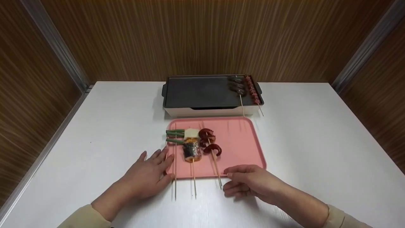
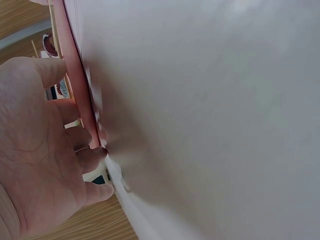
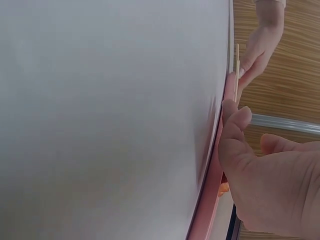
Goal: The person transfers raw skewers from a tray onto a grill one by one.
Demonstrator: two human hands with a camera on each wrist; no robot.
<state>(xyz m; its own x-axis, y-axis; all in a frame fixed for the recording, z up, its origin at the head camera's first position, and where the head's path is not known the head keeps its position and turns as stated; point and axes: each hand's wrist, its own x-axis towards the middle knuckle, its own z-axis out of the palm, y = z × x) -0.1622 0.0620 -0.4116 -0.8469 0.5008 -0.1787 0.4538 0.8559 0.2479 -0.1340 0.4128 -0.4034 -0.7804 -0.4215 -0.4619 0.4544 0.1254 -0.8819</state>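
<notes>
A pink tray (image 1: 237, 145) lies on the white table with three skewers on it. From the left these are a skewer of green stalks (image 1: 175, 135), a skewer with a white block and a dark-skinned chunk (image 1: 192, 150), and a skewer of dark red tentacles (image 1: 213, 148). My left hand (image 1: 148, 177) is spread, its fingertips and thumb touching the tray's left rim. At the front rim, my right hand (image 1: 253, 183) has loosely bent fingers, with the index over the tray, close to the tentacle skewer's stick end. Nothing shows between its fingers.
Behind the tray stands a black griddle (image 1: 196, 91) on a pale base. On its right side lie a skewer of dark pieces (image 1: 237, 85) and a skewer of small red chunks (image 1: 252, 90), sticks overhanging the front. Wood-grain panels (image 1: 202, 38) surround the table.
</notes>
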